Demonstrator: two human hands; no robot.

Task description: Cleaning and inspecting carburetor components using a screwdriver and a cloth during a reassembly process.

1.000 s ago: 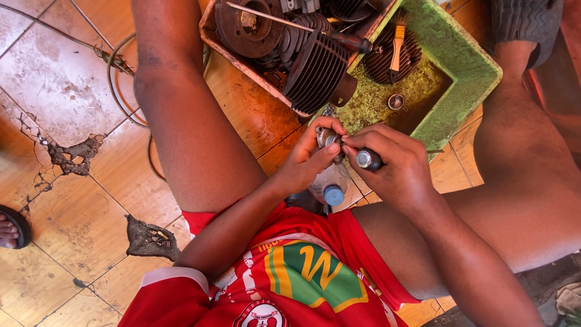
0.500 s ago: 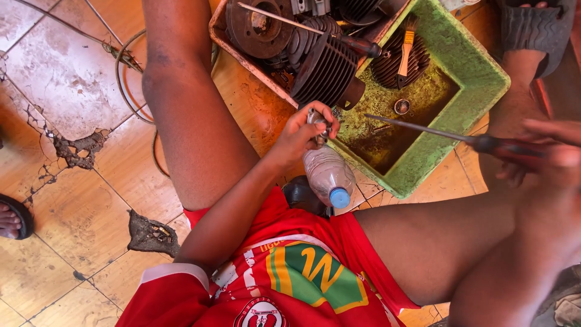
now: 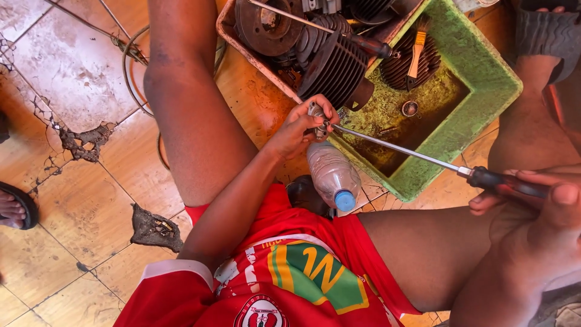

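My left hand [image 3: 299, 127] pinches a small metal engine part [image 3: 316, 113] just above the near rim of the green tub [image 3: 484, 57]. My right hand [image 3: 532, 230], at the right edge, grips the dark handle of a long screwdriver [image 3: 399, 148]. Its shaft runs left across the tub, and its tip touches the small part. A clear plastic bottle [image 3: 330, 172] with a blue cap lies on the floor between my thighs, right below my left hand.
The green tub holds dirty liquid, a finned cylinder head [image 3: 414, 57], a brush [image 3: 416, 51] and a small ring [image 3: 410, 108]. A finned engine cylinder [image 3: 336, 63] lies in a tray beside it. A second screwdriver [image 3: 339, 33] rests on top. Another person's sandalled foot [image 3: 12, 206] shows at the left.
My right hand pulled back to the right and took up the long screwdriver, whose tip now meets the part in my left hand. The bottle came into view between my legs.
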